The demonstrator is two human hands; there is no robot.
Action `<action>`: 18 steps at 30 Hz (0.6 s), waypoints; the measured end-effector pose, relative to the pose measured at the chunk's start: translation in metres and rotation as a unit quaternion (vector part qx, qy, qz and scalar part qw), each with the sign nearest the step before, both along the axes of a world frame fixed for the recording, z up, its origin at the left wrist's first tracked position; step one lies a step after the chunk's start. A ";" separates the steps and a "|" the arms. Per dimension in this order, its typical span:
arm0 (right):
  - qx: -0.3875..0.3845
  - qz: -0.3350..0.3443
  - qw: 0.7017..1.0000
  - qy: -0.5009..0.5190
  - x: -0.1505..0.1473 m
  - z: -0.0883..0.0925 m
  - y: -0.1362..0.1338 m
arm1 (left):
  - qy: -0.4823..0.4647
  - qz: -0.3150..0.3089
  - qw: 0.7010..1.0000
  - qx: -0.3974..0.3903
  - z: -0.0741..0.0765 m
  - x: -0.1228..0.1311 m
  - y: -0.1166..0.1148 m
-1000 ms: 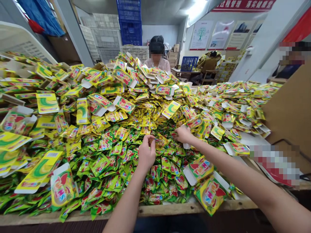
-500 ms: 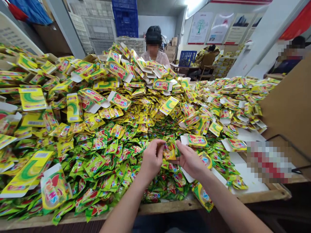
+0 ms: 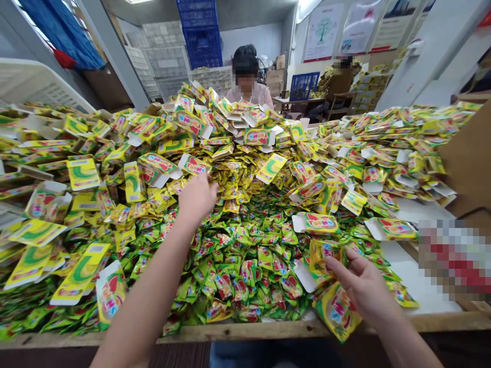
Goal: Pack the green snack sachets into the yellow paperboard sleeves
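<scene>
"Across our wood-edged table [image 3: 276, 329], we see a bank of cartons [image 3: 222, 130] behind green sachets [image 3: 245, 266]. Our hands?"

"Our left hand [image 3: 199, 197] is at an outer carton [image 3: 194, 164] of that bank, its grip hidden from us; our right hand [image 3: 362, 281] pinches a yellow sachet [image 3: 320, 255] above the front cartons [image 3: 339, 311]."

"Its handling?"

"Probably light, soft, slippery; we'd grasp its flat sealed edge."

Half a second ago both hands met around a yellow packet at the centre of the frame; now they are well apart. The left hand [image 3: 197, 200] has gone to the upper left of centre, its fingertips by a box [image 3: 193, 164]. The right hand [image 3: 368, 289] has moved to the lower right, taking the packet [image 3: 326, 255] between thumb and fingers. The carton [image 3: 468, 158] sits farther right in the frame.
</scene>
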State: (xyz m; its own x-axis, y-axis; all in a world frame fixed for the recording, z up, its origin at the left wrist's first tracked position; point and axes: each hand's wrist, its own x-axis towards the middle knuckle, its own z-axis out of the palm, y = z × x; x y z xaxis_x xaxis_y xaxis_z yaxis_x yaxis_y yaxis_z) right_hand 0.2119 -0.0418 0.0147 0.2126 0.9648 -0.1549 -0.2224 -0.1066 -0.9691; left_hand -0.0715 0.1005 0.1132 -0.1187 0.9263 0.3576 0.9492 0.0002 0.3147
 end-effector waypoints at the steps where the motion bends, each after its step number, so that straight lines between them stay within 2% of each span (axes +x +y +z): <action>1: 0.000 0.000 1.000 -0.007 -0.001 0.002 -0.001 | -0.021 0.062 0.997 0.031 0.004 -0.006 0.017; 2: 0.003 -0.002 1.000 -0.014 -0.004 0.004 -0.002 | -0.065 0.101 0.990 0.069 0.005 -0.011 0.033; 4: 0.016 -0.012 0.999 -0.026 -0.012 0.011 -0.004 | -0.200 0.164 0.962 0.093 0.003 -0.015 0.061; 7: 0.038 -0.030 0.998 -0.038 -0.021 0.021 -0.009 | -0.272 0.199 0.938 0.086 -0.005 -0.013 0.083; 12: 0.083 -0.045 0.995 -0.018 -0.022 0.035 -0.020 | -0.292 0.147 0.937 0.120 -0.006 -0.012 0.085; 15: 0.107 -0.044 0.993 0.004 -0.022 0.040 -0.026 | -0.304 0.103 0.931 0.174 0.001 -0.011 0.078; 18: 0.124 -0.031 0.991 0.033 -0.023 0.042 -0.029 | -0.296 0.061 0.930 0.209 0.011 0.000 0.062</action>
State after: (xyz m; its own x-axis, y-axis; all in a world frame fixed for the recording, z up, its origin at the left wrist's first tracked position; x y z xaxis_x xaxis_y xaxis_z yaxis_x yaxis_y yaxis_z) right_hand 0.1888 -0.0705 0.0564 0.2691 0.9606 0.0696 -0.2848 0.1484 -0.9470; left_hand -0.0712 0.1621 0.1241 -0.5041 0.6879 0.5222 0.6113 -0.1429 0.7784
